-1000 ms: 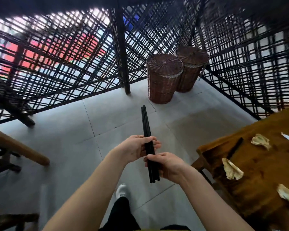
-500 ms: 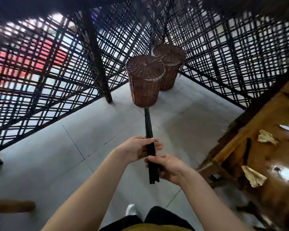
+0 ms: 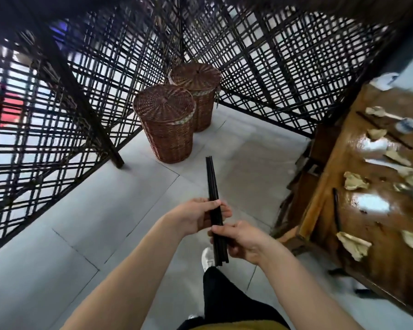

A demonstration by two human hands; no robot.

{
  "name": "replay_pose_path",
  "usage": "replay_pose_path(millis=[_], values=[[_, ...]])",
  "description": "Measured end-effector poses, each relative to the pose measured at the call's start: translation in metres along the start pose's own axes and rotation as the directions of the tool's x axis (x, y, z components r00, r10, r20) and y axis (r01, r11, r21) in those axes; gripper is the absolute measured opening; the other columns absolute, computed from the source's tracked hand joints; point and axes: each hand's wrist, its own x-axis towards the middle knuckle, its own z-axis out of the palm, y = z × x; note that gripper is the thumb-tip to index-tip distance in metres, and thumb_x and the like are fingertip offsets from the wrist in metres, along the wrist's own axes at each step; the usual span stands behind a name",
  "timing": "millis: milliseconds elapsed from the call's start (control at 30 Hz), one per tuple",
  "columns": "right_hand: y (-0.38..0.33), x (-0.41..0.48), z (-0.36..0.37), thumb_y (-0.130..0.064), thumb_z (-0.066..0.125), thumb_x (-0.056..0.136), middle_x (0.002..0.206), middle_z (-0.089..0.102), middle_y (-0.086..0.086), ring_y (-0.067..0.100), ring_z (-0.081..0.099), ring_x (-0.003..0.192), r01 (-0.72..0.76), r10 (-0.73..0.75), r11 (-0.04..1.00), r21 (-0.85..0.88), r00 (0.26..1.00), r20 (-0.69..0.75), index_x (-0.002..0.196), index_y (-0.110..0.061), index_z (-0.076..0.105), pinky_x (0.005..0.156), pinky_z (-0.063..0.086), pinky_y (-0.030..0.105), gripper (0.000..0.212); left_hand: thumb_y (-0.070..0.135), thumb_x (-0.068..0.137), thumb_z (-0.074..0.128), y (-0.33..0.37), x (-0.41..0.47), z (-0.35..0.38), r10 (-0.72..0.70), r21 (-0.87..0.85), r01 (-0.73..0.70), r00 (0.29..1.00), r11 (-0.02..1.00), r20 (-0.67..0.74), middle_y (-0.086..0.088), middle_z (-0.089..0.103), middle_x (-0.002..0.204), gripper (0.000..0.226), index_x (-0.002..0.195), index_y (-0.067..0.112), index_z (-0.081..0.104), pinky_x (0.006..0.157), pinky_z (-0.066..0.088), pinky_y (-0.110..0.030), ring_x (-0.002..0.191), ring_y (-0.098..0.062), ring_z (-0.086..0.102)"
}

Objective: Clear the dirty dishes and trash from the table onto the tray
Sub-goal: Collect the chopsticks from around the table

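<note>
Black chopsticks (image 3: 212,184) bundled, both hands gripping: left hand (image 3: 192,216) curled round mid-shaft, right hand (image 3: 246,239) pinching just below, prob squaring ends for carry. Tips jut above grip. Table (image 3: 386,277) w/ paper scraps (image 3: 353,244) right of grip. Tray not in view.

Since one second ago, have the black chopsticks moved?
Yes. The chopsticks pointed left of the front wicker basket; now they point right of it, nearer the table.
</note>
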Motion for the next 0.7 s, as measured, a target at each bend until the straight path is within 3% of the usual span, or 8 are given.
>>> replay_pose_path(millis=[333, 700], values=[[-0.075, 0.072, -0.047, -0.014, 0.066, 0.088, 0.064, 0.069, 0.001, 0.009, 0.05, 0.059, -0.011, 0.017, 0.996, 0.091, 0.997, -0.07, 0.075, -0.01, 0.066, 0.041, 0.024, 0.014, 0.013, 0.006, 0.097, 0.049, 0.077, 0.107, 0.01, -0.083, 0.128, 0.076, 0.995, 0.989, 0.055, -0.012, 0.074, 0.082, 0.015, 0.092, 0.0, 0.062, 0.074, 0.058, -0.028, 0.074, -0.016, 0.072], [-0.146, 0.123, -0.133, -0.014, 0.068, 0.087, 0.086, 0.057, 0.013, 0.008, 0.041, 0.055, 0.05, -0.016, 0.984, 0.171, 0.981, -0.195, 0.081, -0.01, 0.059, 0.039, 0.025, 0.015, 0.012, 0.003, 0.098, 0.046, 0.145, 0.22, 0.07, -0.179, 0.188, 0.155, 0.976, 0.97, 0.122, -0.014, 0.073, 0.08, 0.017, 0.094, -0.004, 0.062, 0.064, 0.059, -0.027, 0.069, -0.019, 0.072]])
